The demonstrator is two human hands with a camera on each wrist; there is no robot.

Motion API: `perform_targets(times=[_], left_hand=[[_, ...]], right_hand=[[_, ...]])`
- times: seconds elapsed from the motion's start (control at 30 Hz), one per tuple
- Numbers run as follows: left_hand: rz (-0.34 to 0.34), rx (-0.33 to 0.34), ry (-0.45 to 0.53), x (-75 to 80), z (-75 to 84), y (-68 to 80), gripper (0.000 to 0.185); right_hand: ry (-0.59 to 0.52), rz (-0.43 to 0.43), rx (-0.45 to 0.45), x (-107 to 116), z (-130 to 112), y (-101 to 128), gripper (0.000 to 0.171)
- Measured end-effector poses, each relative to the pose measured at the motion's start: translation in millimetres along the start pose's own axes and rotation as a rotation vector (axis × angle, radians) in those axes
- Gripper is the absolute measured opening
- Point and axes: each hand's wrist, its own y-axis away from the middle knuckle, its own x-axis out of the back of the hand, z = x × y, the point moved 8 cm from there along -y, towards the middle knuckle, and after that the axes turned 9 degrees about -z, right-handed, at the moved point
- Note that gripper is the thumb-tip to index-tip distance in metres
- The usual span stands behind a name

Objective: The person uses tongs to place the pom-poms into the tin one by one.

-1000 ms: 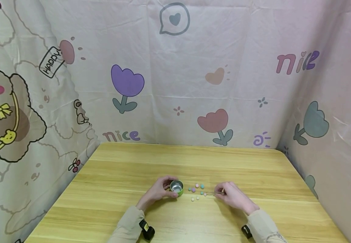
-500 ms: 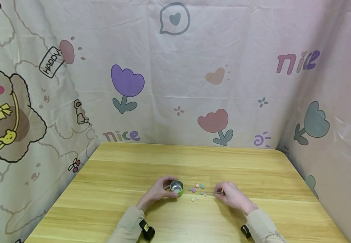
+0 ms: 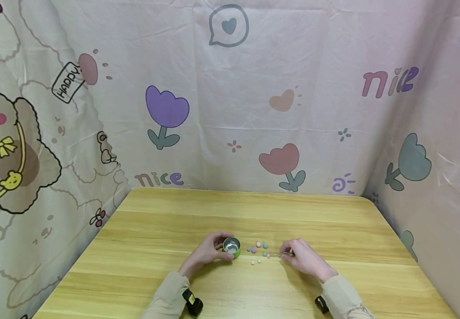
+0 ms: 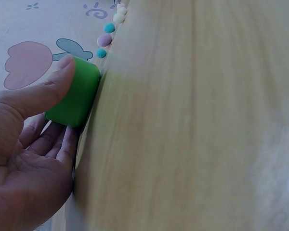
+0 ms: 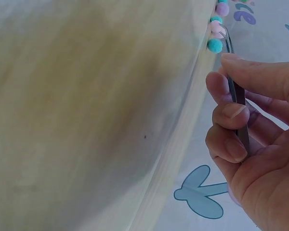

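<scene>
My left hand (image 3: 209, 249) holds a small round green tin (image 4: 84, 91) on the table, thumb on its near side and fingers round the far side. The head view looks into its silvery inside. To the right of the tin, my right hand (image 3: 305, 257) grips metal tweezers (image 5: 238, 94) between thumb and fingers. Their thin tips reach a small pink pom-pom (image 3: 268, 255), overlapping it in the right wrist view. Beside it is a teal pom-pom (image 3: 264, 254). Between the hands lie a purple pom-pom (image 3: 253, 250) and several others in blue, pink and white.
The wooden table (image 3: 166, 217) stretches out on all sides of the hands. A printed cloth (image 3: 222, 110) hangs behind it and along both sides. Two white pom-poms, one the nearer white pom-pom (image 3: 252, 262), lie closest to the person. Each sleeve cuff carries a black wrist device (image 3: 192, 303).
</scene>
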Motion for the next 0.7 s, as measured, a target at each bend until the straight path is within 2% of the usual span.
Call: perform_targets(times=[0.4, 0.7], left_hand=[[0.006, 0.02, 0.012, -0.2, 1.0, 0.5, 0.063], [0.004, 0.018, 0.018, -0.6, 0.4, 0.4, 0.063]], right_hand=[[-0.027, 0.022, -0.034, 3.8, 0.6, -0.4, 0.006], [-0.031, 0.058, -0.03, 7.6, -8.8, -2.9, 0.008]])
